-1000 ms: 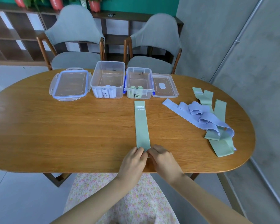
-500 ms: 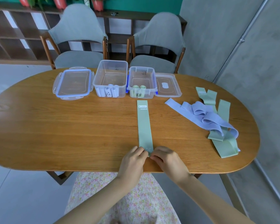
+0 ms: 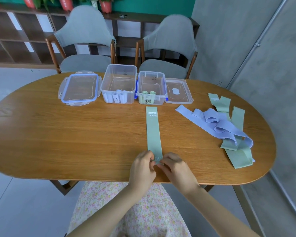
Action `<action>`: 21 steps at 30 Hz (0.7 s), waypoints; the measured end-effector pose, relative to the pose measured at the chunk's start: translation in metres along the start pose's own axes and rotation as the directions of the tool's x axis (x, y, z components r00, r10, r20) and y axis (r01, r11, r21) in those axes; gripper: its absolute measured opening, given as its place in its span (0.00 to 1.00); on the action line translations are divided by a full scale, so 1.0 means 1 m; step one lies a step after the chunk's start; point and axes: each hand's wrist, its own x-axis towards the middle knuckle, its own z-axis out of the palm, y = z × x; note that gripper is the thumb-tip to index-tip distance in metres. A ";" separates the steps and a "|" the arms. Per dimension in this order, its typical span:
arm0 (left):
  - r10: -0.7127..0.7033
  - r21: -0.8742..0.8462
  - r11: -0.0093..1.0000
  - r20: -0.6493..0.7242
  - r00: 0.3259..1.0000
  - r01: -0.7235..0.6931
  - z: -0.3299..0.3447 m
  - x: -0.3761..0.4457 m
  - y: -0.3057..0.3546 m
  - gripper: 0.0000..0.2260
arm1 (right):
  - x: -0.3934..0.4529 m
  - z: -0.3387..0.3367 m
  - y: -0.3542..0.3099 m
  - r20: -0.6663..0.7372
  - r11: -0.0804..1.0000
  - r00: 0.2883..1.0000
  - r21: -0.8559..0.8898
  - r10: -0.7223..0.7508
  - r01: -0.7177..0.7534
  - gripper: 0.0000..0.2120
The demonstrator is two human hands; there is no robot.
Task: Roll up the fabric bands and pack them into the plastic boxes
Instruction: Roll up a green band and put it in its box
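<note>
Head view: a green band (image 3: 153,132) was laid flat and straight on the wooden table (image 3: 75,134), its labelled far end just before the right box (image 3: 151,88) and its near end at the table's front edge. That near end was pinched by both hands, the left hand (image 3: 142,170) and the right hand (image 3: 177,170) meeting with curled fingers on it. 2 green rolls were seen in the right box, and white rolls in the left box (image 3: 118,84). 2 lids (image 3: 79,88) were placed outside the boxes, 1 on each side. A heap of lilac and green bands (image 3: 225,127) was left to the right.
</note>
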 end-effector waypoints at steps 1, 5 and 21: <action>-0.010 -0.023 1.000 -0.006 1.000 0.009 0.001 0.002 0.000 0.10 | 0.001 0.000 0.000 -0.004 1.000 1.000 0.008 0.011 -0.011 0.03; -0.098 -0.082 0.992 -0.021 0.995 0.096 0.002 0.013 -0.003 0.11 | 0.013 0.003 0.004 -0.023 0.986 0.993 0.123 0.115 -0.112 0.03; -0.023 0.029 0.999 -0.022 0.999 0.024 0.007 0.022 -0.008 0.07 | 0.016 0.008 0.005 -0.058 0.993 0.996 0.102 0.068 -0.062 0.03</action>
